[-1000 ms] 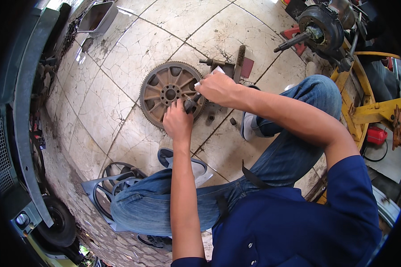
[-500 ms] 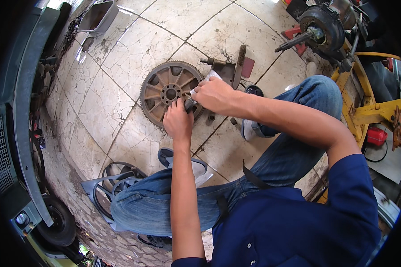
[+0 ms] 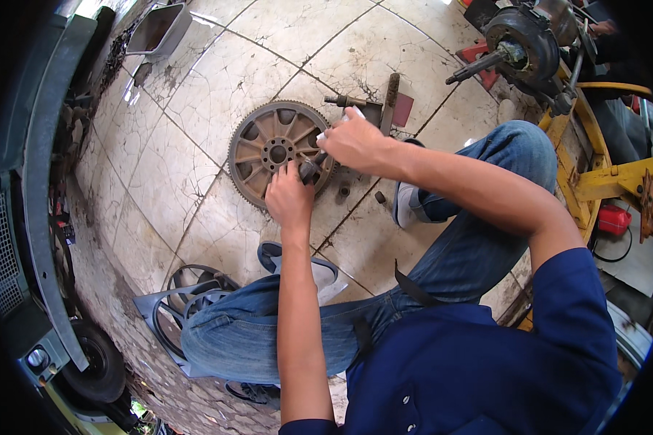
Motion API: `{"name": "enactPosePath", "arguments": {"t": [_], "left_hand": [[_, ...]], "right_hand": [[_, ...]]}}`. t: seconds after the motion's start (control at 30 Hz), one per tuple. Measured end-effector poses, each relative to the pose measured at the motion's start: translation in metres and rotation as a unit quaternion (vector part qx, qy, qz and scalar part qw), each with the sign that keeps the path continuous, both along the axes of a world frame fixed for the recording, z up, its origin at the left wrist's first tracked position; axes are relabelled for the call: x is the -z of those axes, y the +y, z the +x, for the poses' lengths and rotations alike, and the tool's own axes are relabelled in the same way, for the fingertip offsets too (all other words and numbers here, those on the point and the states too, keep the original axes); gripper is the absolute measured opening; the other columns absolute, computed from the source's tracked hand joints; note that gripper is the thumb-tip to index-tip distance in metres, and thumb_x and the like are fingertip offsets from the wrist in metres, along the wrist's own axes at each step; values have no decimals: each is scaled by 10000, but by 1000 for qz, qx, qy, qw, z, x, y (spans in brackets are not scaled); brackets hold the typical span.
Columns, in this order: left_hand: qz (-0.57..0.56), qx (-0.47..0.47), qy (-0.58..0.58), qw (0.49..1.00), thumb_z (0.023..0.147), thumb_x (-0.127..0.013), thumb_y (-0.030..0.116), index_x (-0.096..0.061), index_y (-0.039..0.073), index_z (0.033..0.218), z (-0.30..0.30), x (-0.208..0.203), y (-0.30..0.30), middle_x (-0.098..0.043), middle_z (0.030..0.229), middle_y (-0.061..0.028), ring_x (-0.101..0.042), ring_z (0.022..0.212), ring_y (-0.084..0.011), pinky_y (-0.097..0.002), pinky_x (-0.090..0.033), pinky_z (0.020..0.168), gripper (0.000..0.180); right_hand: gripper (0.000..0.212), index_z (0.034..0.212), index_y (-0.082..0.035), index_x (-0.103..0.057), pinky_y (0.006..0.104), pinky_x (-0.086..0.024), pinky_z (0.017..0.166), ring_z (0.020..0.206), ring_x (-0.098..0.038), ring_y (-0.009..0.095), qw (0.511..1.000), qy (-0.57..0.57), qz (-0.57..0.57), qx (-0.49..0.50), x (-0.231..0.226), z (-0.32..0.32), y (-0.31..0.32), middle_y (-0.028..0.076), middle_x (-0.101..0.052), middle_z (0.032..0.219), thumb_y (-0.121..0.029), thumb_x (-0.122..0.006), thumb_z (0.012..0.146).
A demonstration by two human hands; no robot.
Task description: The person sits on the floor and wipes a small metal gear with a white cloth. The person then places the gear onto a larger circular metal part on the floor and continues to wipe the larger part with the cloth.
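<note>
A rusty toothed flywheel (image 3: pixel 250 151) lies flat on the tiled floor. Over its right side, my left hand (image 3: pixel 290 196) is closed around a dark, rounded metal part (image 3: pixel 308 172) with a short stem pointing up and right. My right hand (image 3: pixel 357 148) is closed on a white folded sheet (image 3: pixel 354 114), whose edges stick out past the fingers near that stem. Whether the sheet touches the metal part cannot be made out. Beyond the right hand lie a stubby metal fitting (image 3: pixel 343 101), a long dark file-like bar (image 3: pixel 389 101) and a dark red flat piece (image 3: pixel 403 111).
Two small dark cylinders (image 3: pixel 343 190) (image 3: pixel 380 196) sit right of the flywheel. A grey tray (image 3: pixel 159 30) stands far left. A hub with a shaft (image 3: pixel 519 47) and a yellow frame (image 3: pixel 595 156) are on the right. A fan part (image 3: pixel 196 286) lies by my left knee.
My right hand has shifted slightly right and away from the left hand with the white sheet, showing more of the dark part's stem. The left hand has barely moved.
</note>
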State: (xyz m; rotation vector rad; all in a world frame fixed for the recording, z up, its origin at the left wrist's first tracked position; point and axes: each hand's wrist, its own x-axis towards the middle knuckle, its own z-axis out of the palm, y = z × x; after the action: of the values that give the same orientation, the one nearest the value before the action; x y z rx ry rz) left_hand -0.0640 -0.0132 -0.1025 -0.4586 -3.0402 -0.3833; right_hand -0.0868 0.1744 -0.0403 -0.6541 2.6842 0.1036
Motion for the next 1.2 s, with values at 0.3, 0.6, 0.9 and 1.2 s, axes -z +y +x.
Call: {"name": "enactPosePath", "arguments": {"t": [0.3, 0.6, 0.9, 1.2], "left_hand": [[10, 2, 25, 1000, 670, -784, 127, -650, 98, 1003, 1, 4, 0, -684, 941, -84, -669, 889, -289, -412, -531, 759, 360], [12, 11, 39, 999, 736, -736, 135, -680, 125, 1025, 1, 4, 1, -696, 926, -75, -671, 848, -290, -421, -533, 718, 295], [10, 10, 37, 999, 699, -737, 111, -660, 94, 997, 1, 6, 2, -682, 922, -79, -666, 866, -290, -409, -529, 747, 309], [7, 11, 20, 1000, 697, -761, 133, -654, 89, 1014, 2, 4, 2, -680, 938, -86, -663, 883, -295, -413, -527, 762, 337]], "right_hand": [[289, 1092, -125, -693, 420, -454, 887, 998, -690, 248, 999, -6, -42, 12, 10, 0, 3, 61, -732, 987, -95, -593, 823], [296, 1049, -81, -711, 434, -511, 838, 1010, -682, 304, 993, -26, -116, -19, 23, -4, 2, 112, -732, 982, -49, -572, 790], [270, 1029, -75, -706, 462, -547, 742, 878, -697, 349, 994, 0, -92, -60, 17, -7, 5, 152, -718, 888, -60, -589, 786], [191, 970, -58, -686, 460, -540, 729, 870, -688, 357, 986, -3, -152, -74, 20, -11, 12, 145, -709, 851, -90, -590, 808]]}}
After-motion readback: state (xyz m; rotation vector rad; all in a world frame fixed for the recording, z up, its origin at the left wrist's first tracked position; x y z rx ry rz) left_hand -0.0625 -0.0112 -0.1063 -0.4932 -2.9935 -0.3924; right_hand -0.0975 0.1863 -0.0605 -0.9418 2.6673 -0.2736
